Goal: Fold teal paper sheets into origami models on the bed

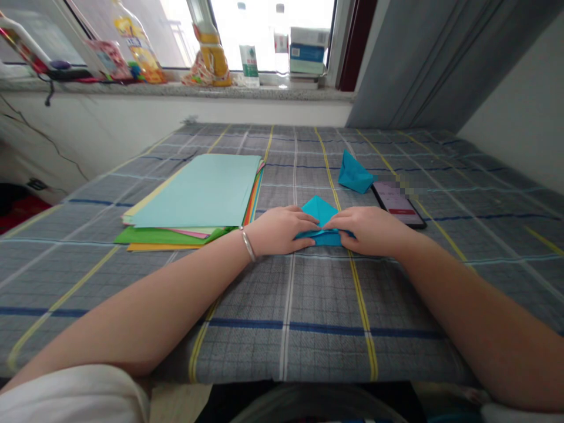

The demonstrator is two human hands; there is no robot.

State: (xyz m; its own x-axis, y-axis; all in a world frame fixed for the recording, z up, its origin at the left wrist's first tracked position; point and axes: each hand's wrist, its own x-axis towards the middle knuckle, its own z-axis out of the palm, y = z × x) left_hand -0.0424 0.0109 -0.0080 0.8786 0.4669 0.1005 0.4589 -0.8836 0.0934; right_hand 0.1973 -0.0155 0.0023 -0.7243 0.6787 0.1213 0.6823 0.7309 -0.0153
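A blue sheet of origami paper (318,208), partly folded with a pointed top and a strip along its lower edge, lies on the checked cloth. My left hand (282,229) presses on its left side, a silver bangle at the wrist. Against the right side rests my right hand (368,230), its fingertips bent onto the fold near the middle. Both hands touch the paper, and the fingers hide part of its sides. Beyond my right hand stands a finished-looking blue folded paper shape (353,173).
Left of my hands is a stack of coloured paper (198,191), pale blue on top. A phone (399,202) with a lit screen lies at the right, touching or close to the folded shape. Bottles and boxes line the windowsill (176,91) behind the checked tablecloth (326,294).
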